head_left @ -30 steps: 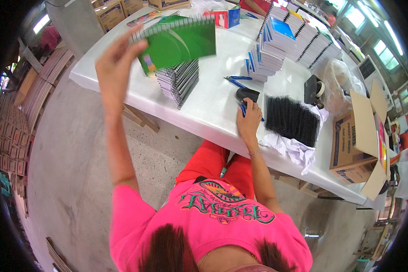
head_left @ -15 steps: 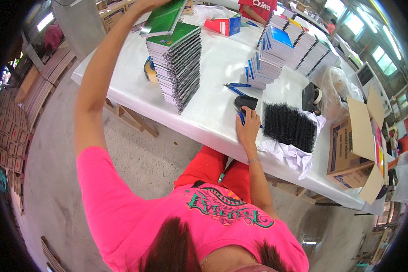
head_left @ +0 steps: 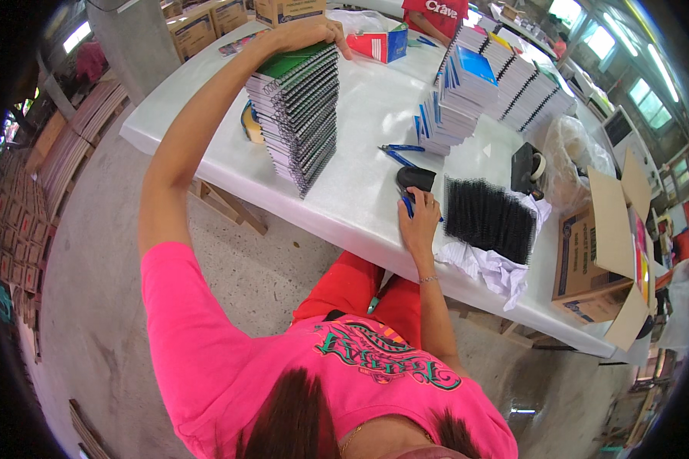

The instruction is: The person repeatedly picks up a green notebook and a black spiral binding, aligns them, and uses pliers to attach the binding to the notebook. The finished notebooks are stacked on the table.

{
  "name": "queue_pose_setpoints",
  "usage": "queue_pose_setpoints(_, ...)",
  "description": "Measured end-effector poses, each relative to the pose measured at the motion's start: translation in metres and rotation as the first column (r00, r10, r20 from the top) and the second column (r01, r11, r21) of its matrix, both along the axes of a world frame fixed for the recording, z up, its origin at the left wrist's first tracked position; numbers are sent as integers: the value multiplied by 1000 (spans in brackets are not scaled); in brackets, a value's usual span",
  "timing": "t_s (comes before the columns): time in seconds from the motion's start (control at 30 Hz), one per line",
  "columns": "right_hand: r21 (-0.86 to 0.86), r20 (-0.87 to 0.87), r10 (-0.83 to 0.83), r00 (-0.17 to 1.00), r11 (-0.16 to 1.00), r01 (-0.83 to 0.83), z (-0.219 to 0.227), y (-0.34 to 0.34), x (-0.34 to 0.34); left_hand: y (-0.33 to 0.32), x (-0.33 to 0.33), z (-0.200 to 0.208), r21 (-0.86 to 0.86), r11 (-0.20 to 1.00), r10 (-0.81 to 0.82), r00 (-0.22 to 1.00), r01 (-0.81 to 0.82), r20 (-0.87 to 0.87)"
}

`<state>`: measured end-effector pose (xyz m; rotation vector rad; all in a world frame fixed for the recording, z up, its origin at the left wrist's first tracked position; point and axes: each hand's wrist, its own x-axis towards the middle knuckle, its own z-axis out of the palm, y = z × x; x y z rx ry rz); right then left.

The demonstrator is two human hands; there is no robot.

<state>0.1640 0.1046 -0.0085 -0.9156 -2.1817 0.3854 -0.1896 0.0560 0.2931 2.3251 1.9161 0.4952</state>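
A tall stack of spiral notebooks with green covers stands on the white table, its black wire bindings turned partly toward me. On its top lies a green spiral notebook. My left hand lies over that notebook, fingers bent down around its far right edge. At the table's near side, my right hand is closed around blue-handled pliers, mostly hidden under my fingers. Just beyond it lies a black curved object. Another pair of blue-handled pliers rests farther back.
Black binding coils lie on crumpled white paper to the right. Blue-covered notebooks are stacked behind them. An open cardboard box stands at the right edge. A tape roll sits beside the green stack. Across the table is a person in red.
My left hand has lowered the lifted green notebook onto the stack and moved right, over its far edge. My right hand has stayed on the pliers.
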Motion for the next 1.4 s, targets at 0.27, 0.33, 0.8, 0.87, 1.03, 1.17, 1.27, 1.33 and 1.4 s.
queue_pose_setpoints(0.27, -13, -2, -18, 1000, 1000, 18, 0, 0, 2, -3, 13, -6, -48, 995, 94, 993, -91, 68)
queue_pose_setpoints(0.33, -21, -10, -13, 1000, 1000, 12, -1, 1, 2, -2, 13, -7, -28, 998, 60, 996, -59, 62)
queue_pose_setpoints(0.8, -18, -28, -53, 998, 998, 53, -2, 0, 5, 2, 6, -17, 51, 997, 49, 996, -53, 78)
queue_pose_setpoints(0.87, 8, -25, -68, 997, 998, 68, -1, -2, 3, 2, 0, -16, 49, 999, 17, 997, -21, 77)
queue_pose_setpoints(1.03, 42, -17, -103, 995, 994, 104, -4, -2, 4, 1, 8, -13, 18, 999, 38, 995, -40, 91)
queue_pose_setpoints(1.17, 46, -24, -84, 996, 995, 85, -5, -2, 6, 1, 9, -20, 105, 994, 24, 998, -29, 55)
queue_pose_setpoints(1.27, 47, -26, -74, 997, 996, 75, -4, -3, 5, 2, 4, -20, 123, 992, 1, 999, -6, 37)
queue_pose_setpoints(1.33, 48, -23, -77, 997, 996, 78, -4, -2, 5, 2, 4, -21, 130, 991, -18, 999, 13, 35)
queue_pose_setpoints(1.4, 33, -12, -83, 997, 996, 83, -5, -2, 6, 1, 5, -20, 112, 994, -9, 999, 3, 46)
